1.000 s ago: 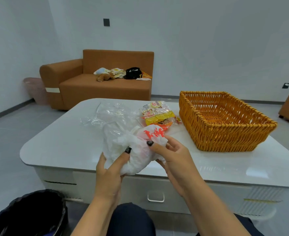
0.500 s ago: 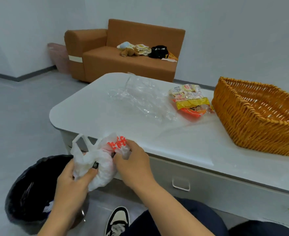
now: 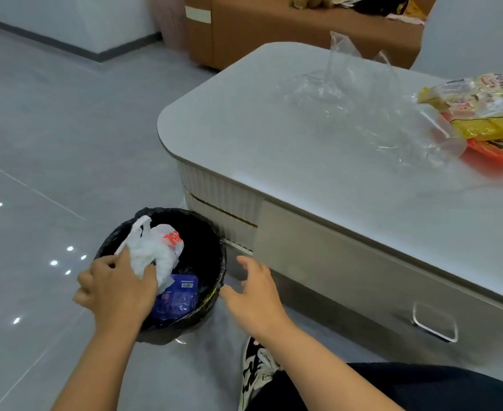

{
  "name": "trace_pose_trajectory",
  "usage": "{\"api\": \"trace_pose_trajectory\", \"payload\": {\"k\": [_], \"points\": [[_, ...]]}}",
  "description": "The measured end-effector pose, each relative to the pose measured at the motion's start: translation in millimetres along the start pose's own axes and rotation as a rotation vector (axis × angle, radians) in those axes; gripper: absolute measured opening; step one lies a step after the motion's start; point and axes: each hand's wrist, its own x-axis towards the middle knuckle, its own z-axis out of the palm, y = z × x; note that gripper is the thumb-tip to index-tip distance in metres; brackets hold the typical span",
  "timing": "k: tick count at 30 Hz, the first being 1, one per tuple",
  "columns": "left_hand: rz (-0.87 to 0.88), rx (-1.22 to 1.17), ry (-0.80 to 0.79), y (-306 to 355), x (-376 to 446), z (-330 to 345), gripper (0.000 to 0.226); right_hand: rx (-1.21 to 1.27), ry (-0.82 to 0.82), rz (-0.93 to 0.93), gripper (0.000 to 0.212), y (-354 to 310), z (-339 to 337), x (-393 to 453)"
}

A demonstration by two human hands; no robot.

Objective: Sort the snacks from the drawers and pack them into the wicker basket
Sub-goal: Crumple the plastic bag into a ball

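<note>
My left hand (image 3: 116,287) grips a crumpled white plastic bag with red print (image 3: 155,249) over the open black bin (image 3: 211,232) on the floor. My right hand (image 3: 254,292) hovers with spread fingers just right of the bin's rim and holds nothing. Yellow and orange snack packets (image 3: 487,114) lie at the table's right edge of view. A clear plastic bag (image 3: 360,96) sits crumpled on the white table (image 3: 244,120). The wicker basket is out of view.
A blue packet (image 3: 177,298) lies inside the bin. The table's drawer front with a metal handle (image 3: 434,323) is shut. A brown sofa (image 3: 274,28) with clutter stands behind the table. My shoe (image 3: 256,369) rests on the grey tiled floor.
Both hands carried the white bag from the table's edge down to the bin. My right hand has let go of it. The view swung left and down, losing the basket.
</note>
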Motion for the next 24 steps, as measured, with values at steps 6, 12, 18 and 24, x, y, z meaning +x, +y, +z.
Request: {"api": "trace_pose_trajectory", "payload": {"k": [6,12,18,24], "points": [[0.141,0.562,-0.243,10,36,70,0.045,-0.025,-0.031,0.019,0.053,10,7,18],[-0.059,0.634,-0.529,4,47,125,0.089,-0.03,-0.026,0.035,0.042,19,2,20],[-0.088,0.521,-0.584,25,40,120,0.1,-0.077,0.0,0.048,0.049,22,-27,18],[0.287,0.491,-0.507,91,-5,59,0.061,-0.077,0.05,0.081,0.054,-1,-75,-10]]}}
